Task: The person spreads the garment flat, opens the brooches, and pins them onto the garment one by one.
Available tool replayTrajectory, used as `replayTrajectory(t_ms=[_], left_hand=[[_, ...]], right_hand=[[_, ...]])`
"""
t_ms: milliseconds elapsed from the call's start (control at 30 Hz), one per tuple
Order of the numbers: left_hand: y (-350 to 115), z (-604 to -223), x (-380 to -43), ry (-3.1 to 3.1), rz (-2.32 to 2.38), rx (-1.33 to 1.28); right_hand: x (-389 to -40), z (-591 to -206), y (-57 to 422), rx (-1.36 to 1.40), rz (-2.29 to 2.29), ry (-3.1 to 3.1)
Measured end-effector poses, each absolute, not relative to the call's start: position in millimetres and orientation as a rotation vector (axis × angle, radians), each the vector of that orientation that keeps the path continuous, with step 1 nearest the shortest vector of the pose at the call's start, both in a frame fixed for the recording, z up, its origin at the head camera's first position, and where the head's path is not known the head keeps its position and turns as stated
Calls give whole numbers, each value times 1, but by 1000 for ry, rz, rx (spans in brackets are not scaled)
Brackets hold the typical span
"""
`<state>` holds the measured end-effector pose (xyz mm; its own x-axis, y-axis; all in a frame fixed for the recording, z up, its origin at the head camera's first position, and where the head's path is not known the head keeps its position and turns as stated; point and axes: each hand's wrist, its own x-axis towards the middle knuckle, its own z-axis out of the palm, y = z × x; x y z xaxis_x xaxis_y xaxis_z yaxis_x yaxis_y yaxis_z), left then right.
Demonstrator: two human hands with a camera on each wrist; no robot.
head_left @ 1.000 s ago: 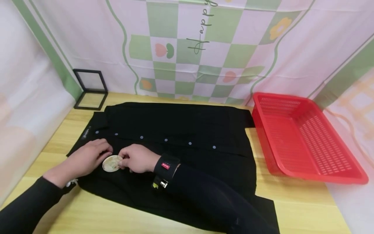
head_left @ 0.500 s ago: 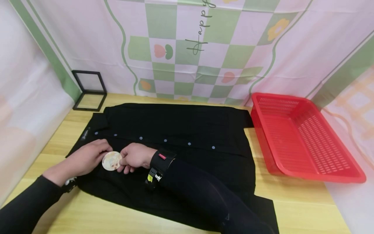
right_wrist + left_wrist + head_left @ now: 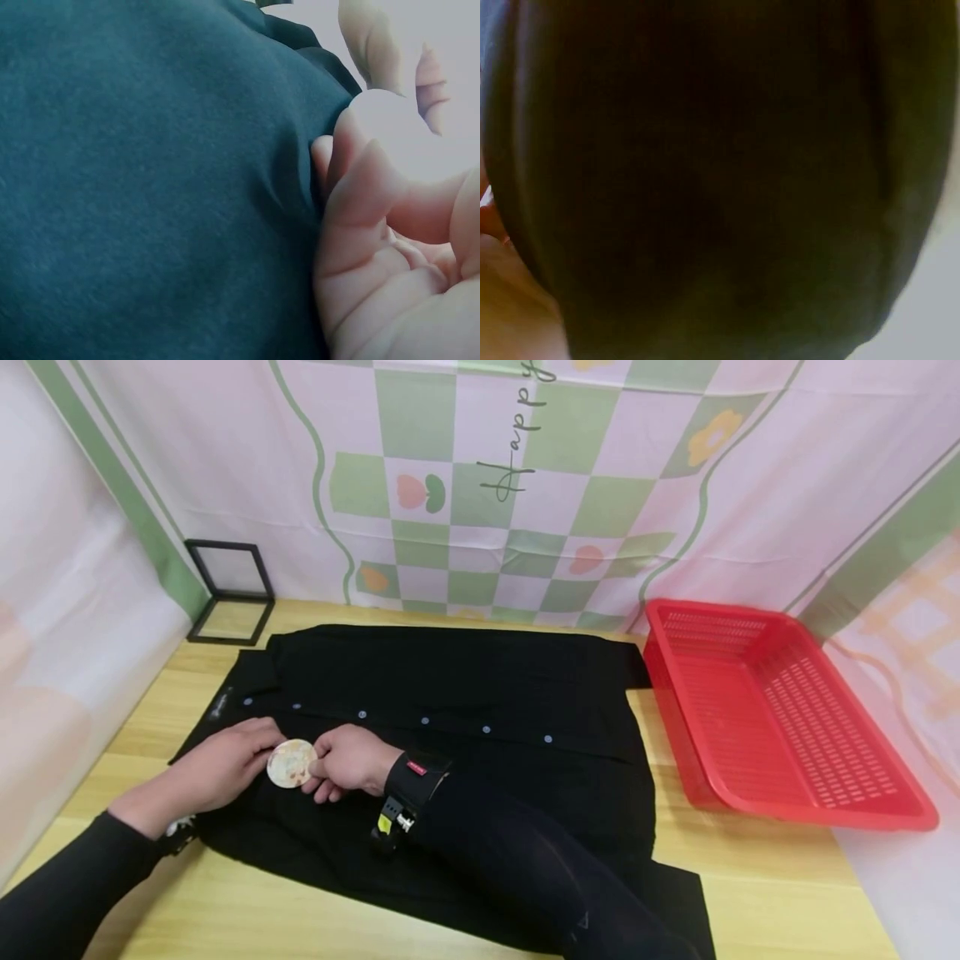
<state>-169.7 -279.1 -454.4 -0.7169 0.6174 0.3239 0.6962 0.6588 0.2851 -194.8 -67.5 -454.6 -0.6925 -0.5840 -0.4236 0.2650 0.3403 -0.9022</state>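
A black button-up shirt (image 3: 465,677) lies spread on the table, its pale buttons in a row across the middle. My right hand (image 3: 351,762) pinches the edge of a small round disc (image 3: 289,763), cream with a faint coloured pattern, raised over the shirt. What kind of disc it is I cannot tell. Just left of the disc, my left hand (image 3: 225,762) has curled fingers holding the shirt's cloth near the collar end; the fingertips are partly hidden. Dark cloth (image 3: 720,165) fills most of the left wrist view. In the right wrist view the shirt (image 3: 150,180) bulges beside my fingers.
A red perforated basket (image 3: 780,718) stands at the right, touching or close to a shirt sleeve. At the back left sits a black hinged frame (image 3: 232,597). Patterned curtains (image 3: 487,485) enclose the wooden table (image 3: 262,910) at the back and sides.
The disc, lower and tilted a second ago, has turned to face up more and risen slightly. My right hand turned with it, its lower fingers now showing. My left hand stays about where it was.
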Motion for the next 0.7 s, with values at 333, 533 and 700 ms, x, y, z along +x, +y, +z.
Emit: replayTrajectory(t_ms=[333,533,700], left_hand=[[-279,-456,-169,-2661,-578,-1054],[-280,-457,-169,-2636,-569,-1061],[-280,-458,-169,-2604,-562,-1080]], right_hand=[[-188,-454,-71,-188,-1517,1914],[-186,-456,-72,-149,-1595,1908],[-185,-455,-71,-111,-1668,1940]])
